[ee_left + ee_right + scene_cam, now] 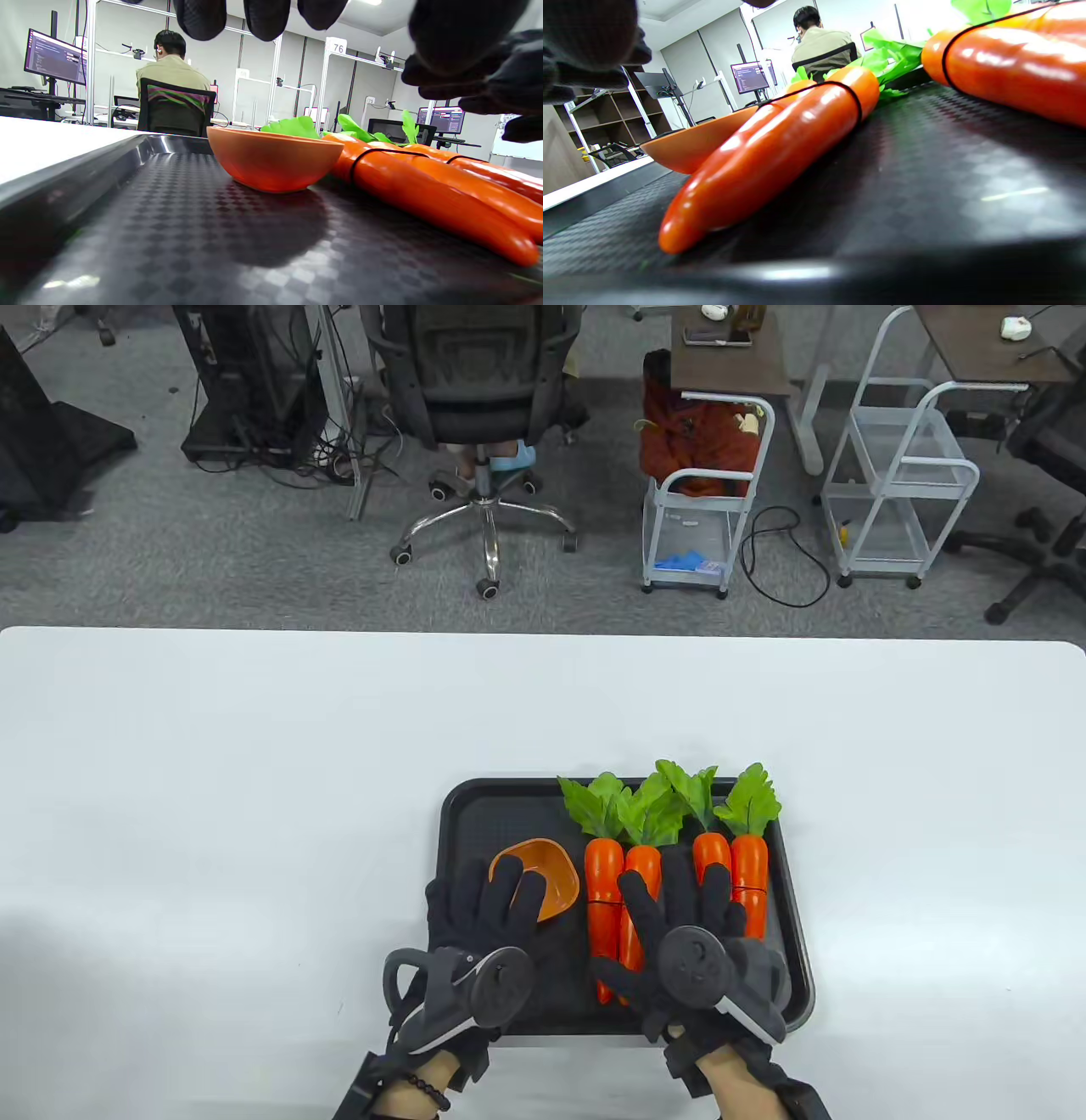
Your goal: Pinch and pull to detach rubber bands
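Table view shows a black tray (454,823) on the near middle of a white table (212,780), holding four toy carrots in two pairs and a small orange bowl (543,875) at its left. The left pair of carrots (604,891) lies just right of the bowl, leaves pointing far, with a thin black rubber band (601,903) around both bodies. The right pair of carrots (745,872) lies near the tray's right side, bound by a second rubber band (747,889).

The left hand (484,916) lies over the tray's near left part, fingers spread flat and reaching toward the bowl's near rim; it holds nothing. The right hand (679,916) lies over the gap between the two pairs, fingers spread wide, covering the near ends of the carrots; it appears to grip nothing, though whether its fingertips touch the carrots is hard to tell from above.

In the left wrist view the bowl (273,159) stands upright on the tray's textured floor (169,237), the banded carrots (424,190) just right of it, with the gloved fingertips (263,17) hanging clear above. The right wrist view shows the band (857,106) circling the left pair (772,148) close to the leafy end, and the other band (946,63) on the right pair (1009,72).
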The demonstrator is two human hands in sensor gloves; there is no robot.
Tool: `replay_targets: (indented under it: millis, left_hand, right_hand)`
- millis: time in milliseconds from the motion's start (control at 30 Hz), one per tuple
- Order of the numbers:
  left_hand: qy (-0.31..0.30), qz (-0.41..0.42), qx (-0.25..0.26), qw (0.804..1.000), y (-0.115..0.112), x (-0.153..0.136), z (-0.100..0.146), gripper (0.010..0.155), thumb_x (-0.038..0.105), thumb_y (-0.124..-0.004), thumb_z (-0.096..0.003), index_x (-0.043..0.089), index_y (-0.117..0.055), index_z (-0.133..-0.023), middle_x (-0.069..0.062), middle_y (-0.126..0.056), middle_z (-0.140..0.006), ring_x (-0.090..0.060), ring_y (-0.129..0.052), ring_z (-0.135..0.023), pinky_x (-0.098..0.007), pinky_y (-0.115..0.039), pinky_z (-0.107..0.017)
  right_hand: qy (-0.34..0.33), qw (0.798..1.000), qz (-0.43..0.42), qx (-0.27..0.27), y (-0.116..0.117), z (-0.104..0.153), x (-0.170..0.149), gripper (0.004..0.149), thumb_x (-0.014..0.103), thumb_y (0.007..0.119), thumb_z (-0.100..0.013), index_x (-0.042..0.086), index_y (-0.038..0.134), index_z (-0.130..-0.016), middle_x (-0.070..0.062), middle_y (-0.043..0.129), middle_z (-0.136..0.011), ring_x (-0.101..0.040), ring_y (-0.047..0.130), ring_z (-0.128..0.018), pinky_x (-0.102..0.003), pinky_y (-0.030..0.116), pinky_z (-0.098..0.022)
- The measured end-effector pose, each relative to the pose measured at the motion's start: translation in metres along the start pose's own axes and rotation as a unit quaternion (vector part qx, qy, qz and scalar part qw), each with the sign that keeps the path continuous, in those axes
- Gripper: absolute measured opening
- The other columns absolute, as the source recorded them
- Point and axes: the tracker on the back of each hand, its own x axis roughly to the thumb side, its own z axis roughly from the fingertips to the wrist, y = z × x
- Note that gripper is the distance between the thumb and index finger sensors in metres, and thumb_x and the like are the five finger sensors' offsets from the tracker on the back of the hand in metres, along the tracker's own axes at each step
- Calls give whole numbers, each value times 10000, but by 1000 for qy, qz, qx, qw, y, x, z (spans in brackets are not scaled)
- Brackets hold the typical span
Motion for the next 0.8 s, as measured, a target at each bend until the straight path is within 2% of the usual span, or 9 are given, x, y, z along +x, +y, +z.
replay_targets:
  millis: [300, 667, 800]
  left_hand:
    - [0, 11, -3, 1000, 0, -2, -1, 834, 682, -658, -468, 304, -375, -1156, -100, -410, -1305, -530, -481, -1150, -760, -402, -732]
    - [2, 24, 7, 1000, 7, -4, 2, 824, 676, -656, -473, 299, -388, -1155, -103, -430, -1301, -528, -507, -1143, -754, -414, -734]
    - [3, 29, 9, 1000, 9, -5, 4, 823, 676, -655, -473, 298, -391, -1155, -107, -430, -1301, -527, -510, -1142, -754, -417, -733]
  right_hand:
    - [10, 1000, 2, -6, -1, -5, 4, 887, 694, 810, -433, 308, 412, -1125, -184, 302, -1179, -686, 336, -966, -719, 504, -641]
    - [74, 995, 61, 42, 3, -33, 34, 954, 698, 805, -443, 245, 315, -1125, -264, 248, -1144, -701, 468, -922, -648, 672, -586]
    - [94, 989, 89, 69, 8, -42, 41, 971, 696, 802, -444, 243, 270, -1119, -285, 216, -1132, -710, 480, -911, -656, 691, -564]
